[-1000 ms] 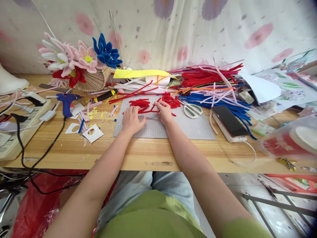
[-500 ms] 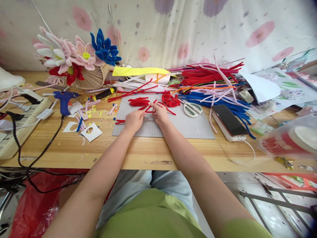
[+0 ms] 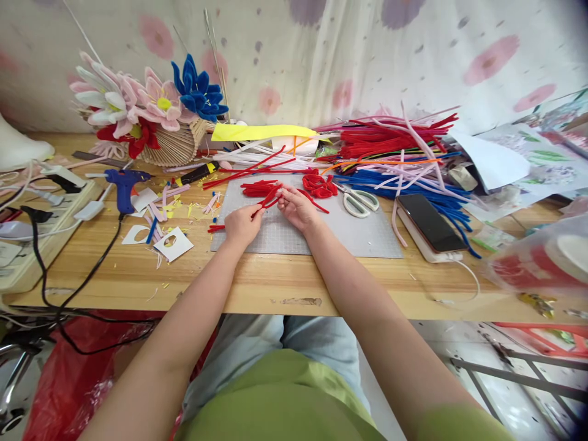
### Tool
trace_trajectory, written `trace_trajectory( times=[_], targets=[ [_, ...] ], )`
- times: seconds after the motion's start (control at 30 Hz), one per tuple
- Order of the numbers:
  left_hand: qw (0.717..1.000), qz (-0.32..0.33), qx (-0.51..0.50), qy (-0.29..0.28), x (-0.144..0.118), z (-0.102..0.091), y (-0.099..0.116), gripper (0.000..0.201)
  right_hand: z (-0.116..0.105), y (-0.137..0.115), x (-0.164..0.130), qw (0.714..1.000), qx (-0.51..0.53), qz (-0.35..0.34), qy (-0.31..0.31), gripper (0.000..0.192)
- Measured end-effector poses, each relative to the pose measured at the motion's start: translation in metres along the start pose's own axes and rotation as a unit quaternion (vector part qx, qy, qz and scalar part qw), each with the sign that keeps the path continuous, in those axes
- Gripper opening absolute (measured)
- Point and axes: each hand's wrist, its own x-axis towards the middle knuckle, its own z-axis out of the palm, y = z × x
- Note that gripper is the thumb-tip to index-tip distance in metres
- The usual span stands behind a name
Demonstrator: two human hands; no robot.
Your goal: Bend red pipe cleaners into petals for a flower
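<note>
Red pipe cleaners (image 3: 270, 199) are pinched between my two hands above the grey cutting mat (image 3: 294, 244), bent into a narrow loop. My left hand (image 3: 243, 225) closes on their lower end, and red ends stick out to its left. Fingers of my right hand (image 3: 296, 207) grip the upper end. Just behind lies a bundle of short red pipe cleaners (image 3: 257, 188). Right of it sits a coil of looped red pipe cleaners (image 3: 319, 184). Scissors with pale handles (image 3: 359, 203) rest at the mat's right side.
Left stand a blue glue gun (image 3: 125, 187), a power strip (image 3: 50, 245) with cables, and cut card pieces (image 3: 173, 244). Fuzzy flowers (image 3: 138, 110) rise at the back left. Piles of pipe cleaners (image 3: 395, 138), a phone (image 3: 429, 222) and a bagged cup (image 3: 542, 260) are on the right.
The red pipe cleaners between my hands have gone from nearly straight pieces to a bent loop. My left hand has shifted slightly left and down, and the right fingers have turned upward.
</note>
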Motion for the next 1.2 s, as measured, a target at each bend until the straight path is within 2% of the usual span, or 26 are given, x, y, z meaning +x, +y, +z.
trace_trajectory(
  times=[0.17,0.3,0.37,0.47,0.57,0.77,0.87,1.0,1.2],
  targets=[
    [1.000,0.005,0.010,-0.013,0.001,0.004,0.001,0.031,-0.003,0.001,0.006,0.999,0.014,-0.030,0.040,0.018],
    [1.000,0.018,0.007,0.007,0.001,0.005,0.001,0.030,-0.001,0.000,0.004,0.997,0.014,-0.038,0.060,0.020],
    [1.000,0.024,-0.006,0.014,0.000,0.005,0.000,0.029,0.001,0.003,0.002,0.999,0.004,-0.018,0.032,0.025],
    [0.999,0.040,-0.021,0.023,0.000,0.004,-0.001,0.028,0.003,0.010,0.000,0.996,-0.061,0.021,-0.054,0.028],
    [0.998,0.045,-0.018,0.027,0.000,0.004,-0.002,0.026,0.004,0.017,0.001,0.990,-0.118,0.013,-0.070,0.026],
    [0.999,0.025,0.014,0.017,0.003,0.003,0.001,0.029,0.008,0.020,0.002,0.981,-0.192,-0.027,0.023,0.027],
    [0.999,0.022,0.030,0.005,0.007,0.003,0.004,0.030,0.010,0.019,0.004,0.977,-0.181,-0.050,0.097,0.028],
    [0.998,0.032,0.047,-0.026,0.010,0.002,0.006,0.029,0.010,0.019,0.005,0.972,-0.167,-0.084,0.144,0.032],
    [0.994,0.095,0.045,-0.041,0.011,-0.005,-0.001,0.029,0.012,0.016,0.007,0.971,-0.153,-0.033,0.178,0.045]
  ],
)
